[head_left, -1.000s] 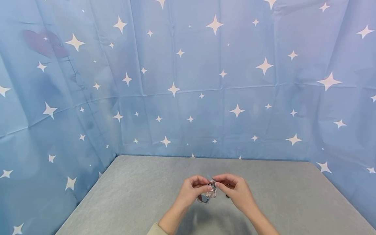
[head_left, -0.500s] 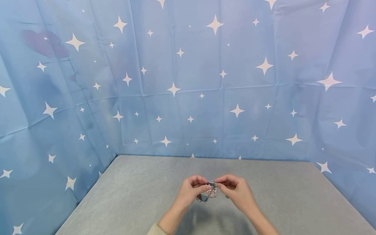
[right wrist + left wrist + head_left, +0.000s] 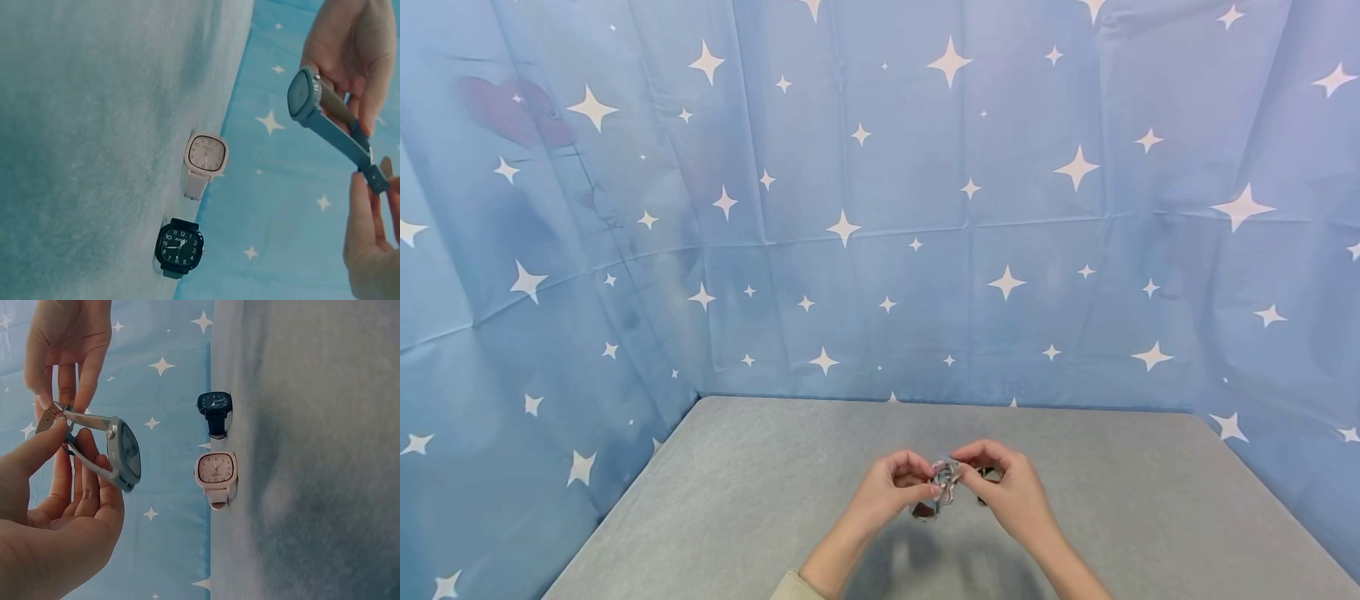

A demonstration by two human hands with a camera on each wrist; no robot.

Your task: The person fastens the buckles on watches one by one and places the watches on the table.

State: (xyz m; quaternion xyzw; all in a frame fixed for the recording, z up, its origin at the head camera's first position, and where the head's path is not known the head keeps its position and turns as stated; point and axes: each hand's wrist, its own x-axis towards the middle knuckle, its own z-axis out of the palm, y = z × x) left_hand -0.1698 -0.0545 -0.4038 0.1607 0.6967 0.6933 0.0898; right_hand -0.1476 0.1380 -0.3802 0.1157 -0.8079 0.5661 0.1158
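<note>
A grey-blue wristwatch is held up between both hands, its strap bent into a loop. My left hand pinches the strap near the buckle with thumb and fingers, and the watch case hangs beside its fingers. At the strap's free end, my right hand grips with thumb and fingertips. Whether the strap tip is through the buckle I cannot tell. On the table behind lie a pink wristwatch and a black wristwatch, side by side, largely covered by the hands in the head view.
The grey table stretches out around the hands. Behind it and to its left hangs a blue curtain with white stars, meeting the table's far edge.
The held watch has turned slightly, and its strap loop stands more open in the head view. My right hand has shifted a little, so more of the black watch shows behind it.
</note>
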